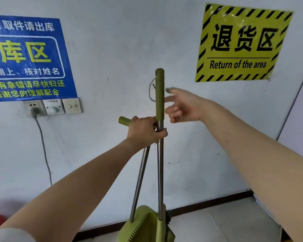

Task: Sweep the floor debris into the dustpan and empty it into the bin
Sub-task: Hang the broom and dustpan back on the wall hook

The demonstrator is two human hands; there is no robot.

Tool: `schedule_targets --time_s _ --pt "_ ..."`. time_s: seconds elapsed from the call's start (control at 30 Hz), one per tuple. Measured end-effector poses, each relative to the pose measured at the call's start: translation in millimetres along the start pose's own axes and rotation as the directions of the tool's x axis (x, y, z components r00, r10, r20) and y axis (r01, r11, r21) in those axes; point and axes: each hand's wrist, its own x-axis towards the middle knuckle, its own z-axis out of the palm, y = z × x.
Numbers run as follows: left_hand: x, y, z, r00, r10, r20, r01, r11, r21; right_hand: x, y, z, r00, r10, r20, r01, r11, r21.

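Your left hand (145, 131) is wrapped around two thin, shiny metal poles at once, its fingers (162, 134) pressed together around the broom handle (160, 172) and the dustpan handle (140, 179) where they cross. The broom handle stands nearly upright, its long axis running straight up from the floor, and its upper part is sleeved in a matte olive-green grip (159, 95) with a rounded cap and a pale cord loop (150, 91) hanging from near the top. The dustpan handle leans away to the left as it drops, and its own stubby green grip (124, 120) sticks out sideways to the left just past your knuckles. Both poles end at the bottom of the view, where the green plastic dustpan (138, 226) sits with a row of comb-like teeth (138, 227) along its edge, and the green broom head (162, 227) is tucked just beside it on the right, with dark bristles only partly visible. Your right hand (182, 106) hangs in the air just to the right of the green grip, fingers loosely spread and holding nothing, somewhat blurred. Behind everything is a smooth, pale painted wall (112, 49) with a dark skirting strip (208, 206) meeting light floor tiles (226, 224).
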Motion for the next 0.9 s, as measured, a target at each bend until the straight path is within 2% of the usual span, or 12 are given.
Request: schedule_targets --time_s 0.07,0.1,0.17,0.27,0.33,0.37,0.57,0.63,0.8,0.9 --pt "16 -4 -8 1.0 0.003 -0.024 -0.003 1.0 0.013 19 38 -17 0.985 -0.057 -0.163 0.065 0.997 0.042" --pt "24 -7 -13 0.999 -0.003 -0.035 0.003 1.0 0.02 29 60 -23 0.98 -0.068 -0.187 0.075 0.997 0.027" --pt "39 -12 -21 0.997 -0.026 -0.069 0.029 0.999 0.038 45 98 -22 0.991 -0.079 -0.111 0.07 0.995 -0.077" --pt "57 -15 -27 0.99 -0.064 -0.124 0.077 0.992 0.1 62 118 -2 0.993 -0.112 0.033 0.116 0.909 -0.4" --pt "63 -18 -27 0.986 -0.101 -0.136 0.118 0.986 0.122 70 113 6 0.968 -0.249 -0.007 0.206 0.813 -0.544" --pt "65 -18 -28 0.983 -0.111 -0.144 0.13 0.983 0.13 73 109 7 0.95 -0.311 -0.021 0.246 0.789 -0.564" --pt "70 -20 -31 0.975 -0.16 -0.155 0.183 0.972 0.146 82 79 1 0.857 -0.515 0.013 0.468 0.767 -0.44" --pt "68 -21 -29 0.958 -0.218 -0.187 0.237 0.968 0.085 88 72 -2 0.855 -0.515 0.061 0.483 0.748 -0.454" --pt "67 -25 -23 0.937 -0.308 -0.164 0.304 0.951 -0.048 96 81 -3 0.848 -0.528 0.039 0.501 0.777 -0.381" --pt "69 -21 -19 0.939 -0.308 -0.153 0.293 0.949 -0.113 101 86 -9 0.891 -0.444 0.1 0.448 0.817 -0.362"
